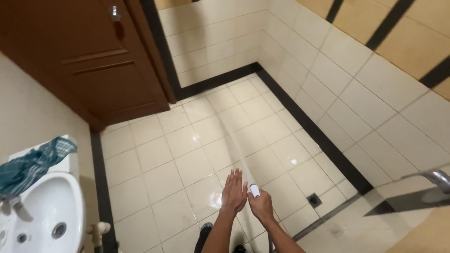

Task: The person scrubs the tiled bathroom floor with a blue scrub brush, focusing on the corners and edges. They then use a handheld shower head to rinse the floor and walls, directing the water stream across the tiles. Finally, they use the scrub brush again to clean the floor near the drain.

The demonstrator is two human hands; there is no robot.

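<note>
Two hands low centre; right hand (pixel 261 206) clenched on white sprayer (pixel 254 190), nozzle aimed fwd, jet running away over floor tiles (pixel 154 154); left hand (pixel 234 191) released, flat, just beside nozzle; drain (pixel 314 200) to right.

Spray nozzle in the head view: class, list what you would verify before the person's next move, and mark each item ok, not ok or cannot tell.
1. Right hand grips the white spray nozzle: ok.
2. Water stream lands on the tiled floor, not the walls: ok.
3. Left hand is out of the stream, open beside it: ok.
4. Floor drain is uncovered: ok.
5. Brown door is shut: cannot tell.
6. Teal cloth on the washbasin is dry: cannot tell.
</note>
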